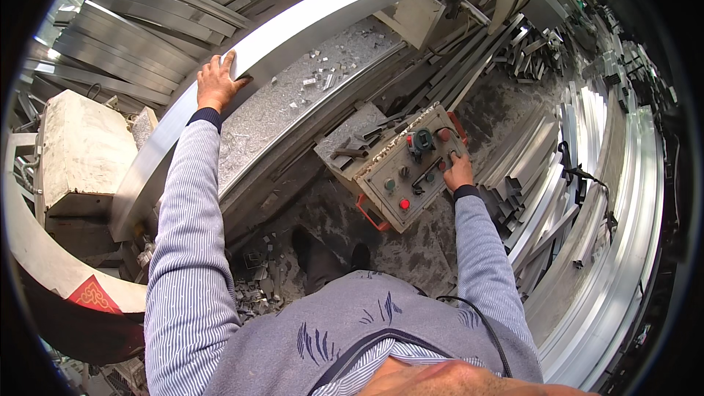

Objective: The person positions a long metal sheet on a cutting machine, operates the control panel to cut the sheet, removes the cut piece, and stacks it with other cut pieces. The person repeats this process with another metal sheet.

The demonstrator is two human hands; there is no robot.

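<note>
My left hand (217,83) lies over a long silver metal profile (326,18), its fingers spread on the upper face and the thumb on the near side. The profile runs slantwise from the lower left to the upper right. To the right, my right hand (460,172) is curled at the edge of a control box (396,183), its fingertips on a small control knob (452,155). The box carries a lit red button (404,204), a green button (389,184), a red mushroom button (444,134) and a teal round device (420,142).
Beyond the profile, a machine bed (293,88) is strewn with metal chips. A cream machine housing (77,147) stands at the left. Metal profiles (623,249) are stacked at the right, others (125,44) at the far left. Offcuts (257,286) lie near my feet.
</note>
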